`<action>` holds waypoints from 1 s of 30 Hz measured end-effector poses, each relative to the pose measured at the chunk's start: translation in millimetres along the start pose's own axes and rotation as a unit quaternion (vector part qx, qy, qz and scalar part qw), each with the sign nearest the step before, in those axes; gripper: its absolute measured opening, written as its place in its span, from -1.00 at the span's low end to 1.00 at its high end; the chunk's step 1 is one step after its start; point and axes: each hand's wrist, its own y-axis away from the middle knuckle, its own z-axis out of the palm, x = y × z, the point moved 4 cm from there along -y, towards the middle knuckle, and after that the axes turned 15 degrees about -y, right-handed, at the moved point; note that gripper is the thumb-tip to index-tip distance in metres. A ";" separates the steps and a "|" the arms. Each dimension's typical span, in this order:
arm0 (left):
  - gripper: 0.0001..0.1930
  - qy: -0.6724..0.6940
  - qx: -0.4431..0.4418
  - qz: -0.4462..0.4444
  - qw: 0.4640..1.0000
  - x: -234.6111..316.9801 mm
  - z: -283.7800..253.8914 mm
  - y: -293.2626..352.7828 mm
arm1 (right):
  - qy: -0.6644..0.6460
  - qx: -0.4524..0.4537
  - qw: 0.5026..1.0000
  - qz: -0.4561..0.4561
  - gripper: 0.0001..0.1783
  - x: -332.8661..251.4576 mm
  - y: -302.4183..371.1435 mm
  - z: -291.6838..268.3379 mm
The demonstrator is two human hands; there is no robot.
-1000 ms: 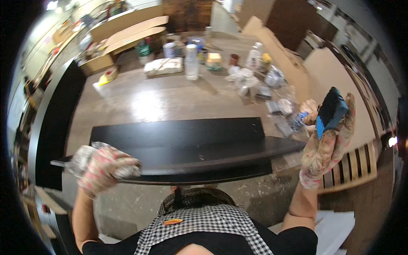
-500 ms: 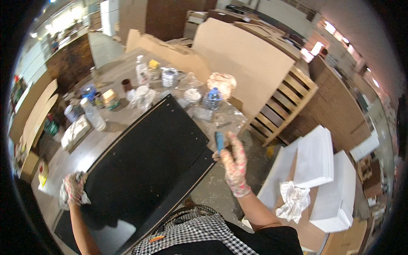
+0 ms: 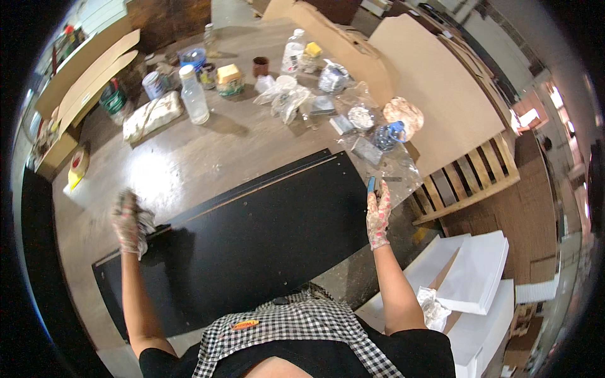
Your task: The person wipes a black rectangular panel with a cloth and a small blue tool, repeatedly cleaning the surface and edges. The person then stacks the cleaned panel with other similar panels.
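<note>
A long black panel (image 3: pixel 252 239) lies flat on the worktable in front of me. My left hand (image 3: pixel 129 220), in a patterned glove, is closed on a whitish rag at the panel's far left corner. My gloved right hand (image 3: pixel 378 214) rests at the panel's right end and holds a small blue object (image 3: pixel 372 184) upright against that edge.
The wooden worktable (image 3: pixel 189 157) carries plastic bottles (image 3: pixel 193 94), tins, jars and crumpled plastic bags (image 3: pixel 287 94) at its far side. Cardboard sheets (image 3: pixel 441 88) and a wooden pallet (image 3: pixel 466 183) stand to the right. White boxes (image 3: pixel 479 277) lie on the floor at lower right.
My head has turned, so the panel now runs diagonally. My right hand came down from mid-air to the panel's right end. My left hand stays at the left corner with the rag.
</note>
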 end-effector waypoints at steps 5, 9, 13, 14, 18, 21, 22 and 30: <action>-0.72 -0.007 -0.007 0.141 0.990 98.2 -71.0 15.7 | 0.138 -0.167 0.958 -0.188 -0.49 -15.6 -33.5 52.9; -0.73 -0.117 -0.112 0.055 0.985 71.8 -39.7 97.3 | 0.241 -0.285 0.908 -0.192 -0.57 -29.5 -66.8 129.5; -0.67 -0.167 -0.109 0.010 0.980 28.8 -37.7 146.7 | 0.247 -0.379 0.879 -0.149 -0.59 -36.4 -42.5 190.6; -0.64 -0.195 -0.118 -0.040 0.973 16.7 -45.5 154.4 | 0.224 -0.390 0.876 -0.176 -0.59 -43.9 -25.3 204.1; -0.48 -0.504 -0.195 0.225 0.811 -0.9 -80.3 166.5 | 0.184 -0.461 0.840 -0.220 -0.59 -90.9 58.3 276.1; -0.42 -0.430 -0.173 0.211 0.860 -26.7 -116.8 168.4 | 0.131 -0.511 0.819 -0.225 -0.59 -145.0 126.8 347.1; -0.43 -0.406 -0.141 0.204 0.880 -34.1 -133.9 165.3 | 0.104 -0.520 0.812 -0.244 -0.60 -164.6 151.8 371.6; -0.45 -0.338 -0.112 0.133 0.925 -78.8 -213.9 142.7 | -0.053 -0.593 0.741 -0.309 -0.67 -259.4 355.3 570.5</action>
